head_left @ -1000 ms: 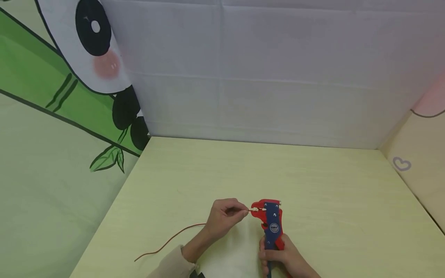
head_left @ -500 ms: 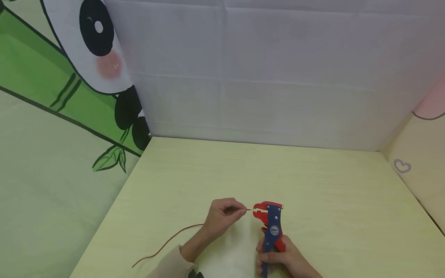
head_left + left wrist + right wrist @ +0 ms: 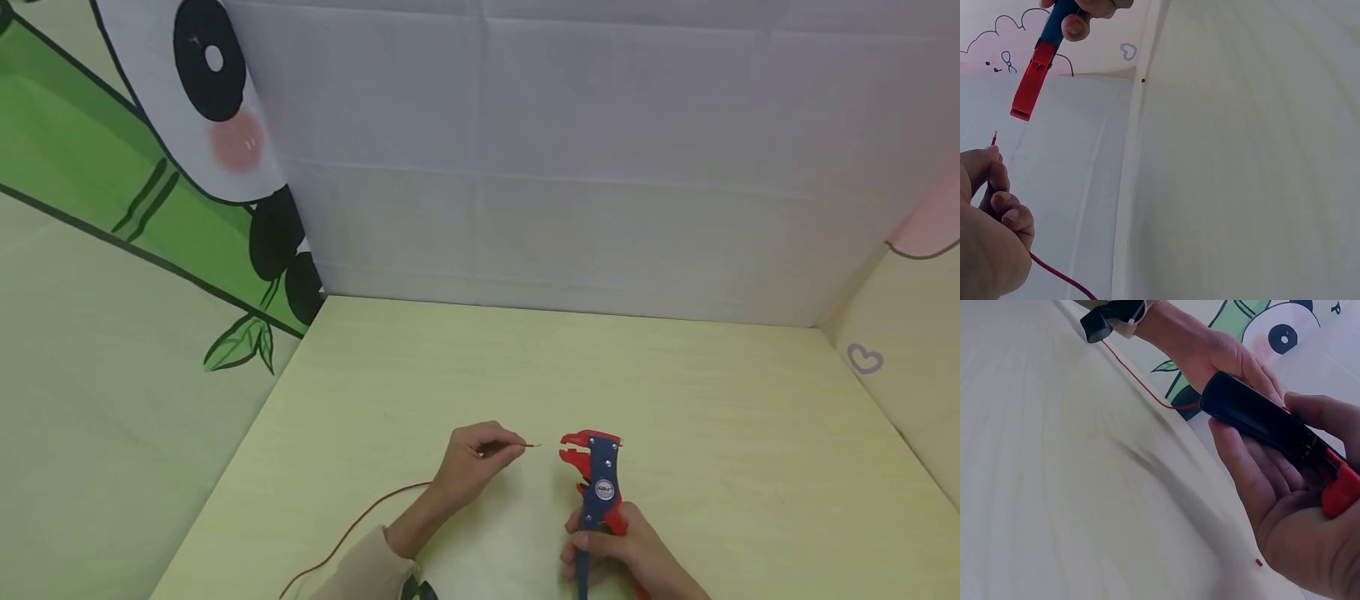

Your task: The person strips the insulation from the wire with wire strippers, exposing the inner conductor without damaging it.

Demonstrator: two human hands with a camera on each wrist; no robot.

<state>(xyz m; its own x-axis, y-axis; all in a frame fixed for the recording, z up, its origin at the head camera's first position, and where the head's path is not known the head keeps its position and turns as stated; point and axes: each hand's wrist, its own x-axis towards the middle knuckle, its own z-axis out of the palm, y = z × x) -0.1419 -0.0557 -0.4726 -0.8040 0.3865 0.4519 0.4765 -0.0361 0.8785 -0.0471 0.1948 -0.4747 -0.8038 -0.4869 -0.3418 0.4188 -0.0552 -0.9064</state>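
My left hand pinches a thin red wire near one end between thumb and fingers. The bare metal tip pokes out past the fingertips, and the rest of the wire trails left across the table. To the right, my right hand grips a wire stripper with a blue body and red jaws and handle. Its jaws face the wire tip and stand apart, with a gap between tip and tool. A tiny red piece, perhaps cut insulation, lies on the table in the right wrist view.
The pale yellow table extends back to a white cloth wall. A printed cloth with green bamboo and a cartoon animal hangs at left. Another cloth with a small heart borders the right side.
The wire's end has come out of the stripper's jaws and now shows bare metal. My left hand has drawn slightly left, and the stripper has moved right with its jaws opened.
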